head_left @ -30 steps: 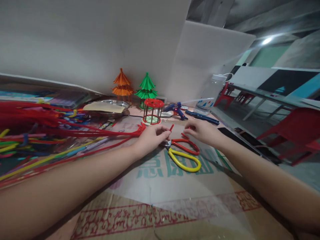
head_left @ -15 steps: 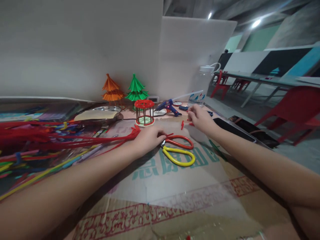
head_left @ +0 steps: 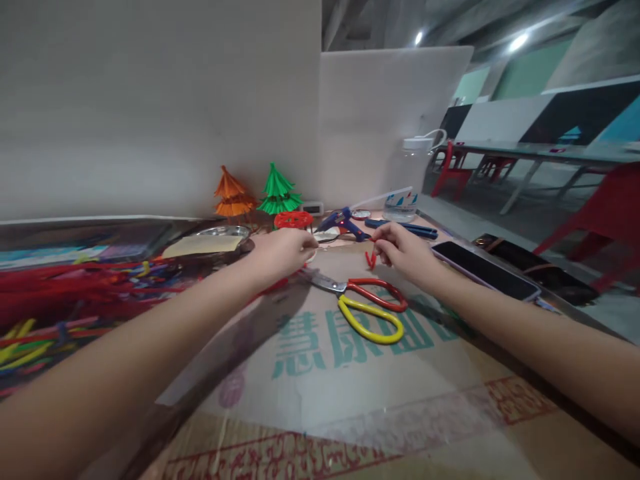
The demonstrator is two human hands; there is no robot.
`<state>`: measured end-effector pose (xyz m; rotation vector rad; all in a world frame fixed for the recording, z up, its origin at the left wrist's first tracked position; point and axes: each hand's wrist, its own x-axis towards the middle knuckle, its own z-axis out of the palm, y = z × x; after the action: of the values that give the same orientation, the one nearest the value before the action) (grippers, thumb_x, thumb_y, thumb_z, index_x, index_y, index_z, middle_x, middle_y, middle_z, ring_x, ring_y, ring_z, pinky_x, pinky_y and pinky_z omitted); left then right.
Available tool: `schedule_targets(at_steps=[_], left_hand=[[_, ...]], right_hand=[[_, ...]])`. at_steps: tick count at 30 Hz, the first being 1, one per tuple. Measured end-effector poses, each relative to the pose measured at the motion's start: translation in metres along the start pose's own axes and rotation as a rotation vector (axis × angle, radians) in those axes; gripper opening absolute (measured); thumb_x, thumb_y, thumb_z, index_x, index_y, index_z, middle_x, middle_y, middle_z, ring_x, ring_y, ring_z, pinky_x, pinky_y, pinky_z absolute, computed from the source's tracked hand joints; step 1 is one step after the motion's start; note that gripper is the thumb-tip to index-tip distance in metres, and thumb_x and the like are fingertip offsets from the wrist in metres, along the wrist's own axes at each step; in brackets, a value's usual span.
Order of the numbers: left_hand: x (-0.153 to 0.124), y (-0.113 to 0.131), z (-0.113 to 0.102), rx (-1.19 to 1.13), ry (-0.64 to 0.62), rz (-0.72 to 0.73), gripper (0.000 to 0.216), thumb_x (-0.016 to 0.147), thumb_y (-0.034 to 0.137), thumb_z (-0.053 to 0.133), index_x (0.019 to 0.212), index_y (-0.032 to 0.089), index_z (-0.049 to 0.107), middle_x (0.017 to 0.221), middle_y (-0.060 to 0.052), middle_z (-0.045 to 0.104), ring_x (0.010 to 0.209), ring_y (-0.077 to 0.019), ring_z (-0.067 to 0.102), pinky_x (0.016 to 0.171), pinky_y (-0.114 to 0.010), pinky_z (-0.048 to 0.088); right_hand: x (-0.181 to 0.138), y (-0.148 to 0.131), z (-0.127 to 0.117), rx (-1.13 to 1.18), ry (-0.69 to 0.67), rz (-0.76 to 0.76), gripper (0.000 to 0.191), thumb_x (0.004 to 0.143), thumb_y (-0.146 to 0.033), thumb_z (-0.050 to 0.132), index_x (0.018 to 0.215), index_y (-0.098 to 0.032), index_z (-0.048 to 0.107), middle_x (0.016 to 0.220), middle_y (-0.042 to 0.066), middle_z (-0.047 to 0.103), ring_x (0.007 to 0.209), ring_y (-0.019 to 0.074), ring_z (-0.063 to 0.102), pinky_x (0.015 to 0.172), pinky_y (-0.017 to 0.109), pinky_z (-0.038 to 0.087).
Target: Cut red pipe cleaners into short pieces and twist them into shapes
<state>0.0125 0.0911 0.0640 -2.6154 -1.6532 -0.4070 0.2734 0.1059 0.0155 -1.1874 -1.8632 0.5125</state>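
Note:
My left hand [head_left: 283, 255], fingers curled in, is in front of the small red round-topped model [head_left: 294, 220] and hides most of it. A bit of its pale base shows by my fingertips; whether I grip it cannot be made out. The fingers of my right hand [head_left: 400, 248] are pinched, with a bit of red at the tips. Just left of them lie short red pipe cleaner pieces [head_left: 371, 260]. Between and below my hands lie scissors [head_left: 373, 320] with one red and one yellow handle, blades pointing toward my left hand.
Orange [head_left: 231, 193] and green [head_left: 277, 190] tiered models stand at the back, beside a blue glue gun [head_left: 345, 223]. Farther right are a clear bottle [head_left: 404, 177], a dark blue tool [head_left: 417, 230] and a phone [head_left: 483, 270]. Many coloured pipe cleaners [head_left: 65, 293] heap at left.
My left hand has left the scissors' blades and the red strands and moved up to the red model. My right hand has come down slightly beside the short red pieces.

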Motion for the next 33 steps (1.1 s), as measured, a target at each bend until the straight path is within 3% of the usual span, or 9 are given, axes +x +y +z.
schedule_targets(at_steps=[3,6,9,12,17,22,26,31,33], left_hand=[[-0.042,-0.036,-0.017,0.018,0.009,-0.004,0.028,0.09,0.032,0.052,0.102,0.023,0.076,0.1,-0.004,0.077,0.087,-0.0225,0.069,0.071,-0.027,0.046],[-0.077,-0.056,-0.017,0.051,0.007,-0.05,0.03,0.093,0.035,0.05,0.103,0.023,0.076,0.098,-0.006,0.077,0.083,-0.0227,0.068,0.072,-0.029,0.046],[-0.097,-0.055,-0.006,0.029,0.01,-0.03,0.028,0.094,0.035,0.05,0.1,0.024,0.075,0.098,-0.005,0.076,0.087,-0.0231,0.068,0.074,-0.03,0.046],[-0.103,-0.046,0.006,0.013,-0.017,0.027,0.027,0.095,0.038,0.052,0.093,0.023,0.075,0.092,-0.005,0.075,0.087,-0.0234,0.067,0.074,-0.032,0.046],[-0.105,-0.05,0.023,0.128,0.049,0.046,0.028,0.097,0.036,0.051,0.095,0.019,0.073,0.095,-0.009,0.074,0.09,-0.0256,0.066,0.079,-0.035,0.047],[-0.107,-0.069,0.021,0.23,0.03,-0.04,0.031,0.099,0.037,0.046,0.1,0.018,0.069,0.1,-0.011,0.073,0.091,-0.0277,0.067,0.077,-0.036,0.048],[-0.107,-0.074,0.011,0.295,-0.038,-0.152,0.036,0.099,0.042,0.043,0.095,0.017,0.069,0.089,-0.011,0.073,0.08,-0.0276,0.068,0.068,-0.035,0.048],[-0.106,-0.078,0.008,0.363,0.133,-0.123,0.033,0.095,0.039,0.052,0.112,0.014,0.065,0.116,-0.015,0.067,0.105,-0.0293,0.063,0.087,-0.037,0.049],[-0.106,-0.083,0.01,0.353,0.116,-0.115,0.035,0.095,0.038,0.053,0.118,0.014,0.064,0.116,-0.014,0.068,0.106,-0.0295,0.063,0.09,-0.038,0.048]], right_hand=[[-0.009,-0.022,0.01,0.149,-0.135,-0.009,0.026,0.088,-0.025,0.052,0.112,-0.019,0.06,0.082,0.003,0.068,0.067,0.0158,0.063,0.066,0.031,0.053],[-0.016,-0.049,0.028,0.129,-0.245,-0.039,0.017,0.085,-0.025,0.058,0.094,-0.02,0.071,0.087,0.005,0.074,0.078,0.0186,0.068,0.074,0.032,0.054],[-0.018,-0.071,0.049,0.049,-0.308,-0.18,0.015,0.083,-0.019,0.059,0.085,-0.021,0.074,0.085,0.003,0.074,0.081,0.0181,0.068,0.075,0.03,0.052],[-0.018,-0.083,0.07,0.029,-0.386,-0.239,0.022,0.082,-0.011,0.057,0.087,-0.022,0.075,0.087,0.003,0.075,0.084,0.0177,0.068,0.077,0.029,0.051],[-0.023,-0.079,0.088,0.159,-0.537,-0.026,0.017,0.091,-0.022,0.054,0.096,-0.022,0.071,0.086,0.003,0.076,0.079,0.0173,0.071,0.073,0.03,0.054],[-0.023,-0.066,0.081,0.199,-0.539,0.162,0.011,0.09,-0.023,0.055,0.092,-0.019,0.065,0.065,-0.001,0.065,0.05,0.0104,0.057,0.047,0.021,0.045],[-0.026,-0.059,0.07,0.219,-0.567,0.226,0.011,0.089,-0.024,0.055,0.093,-0.019,0.064,0.068,-0.001,0.063,0.049,0.0093,0.054,0.043,0.019,0.043],[-0.032,-0.058,0.064,0.25,-0.523,0.261,0.011,0.086,-0.027,0.056,0.092,-0.02,0.061,0.07,-0.001,0.064,0.052,0.0104,0.057,0.043,0.02,0.044],[-0.033,-0.059,0.065,0.248,-0.508,0.264,0.01,0.086,-0.028,0.056,0.091,-0.02,0.059,0.069,-0.001,0.064,0.051,0.0105,0.056,0.042,0.02,0.043]])
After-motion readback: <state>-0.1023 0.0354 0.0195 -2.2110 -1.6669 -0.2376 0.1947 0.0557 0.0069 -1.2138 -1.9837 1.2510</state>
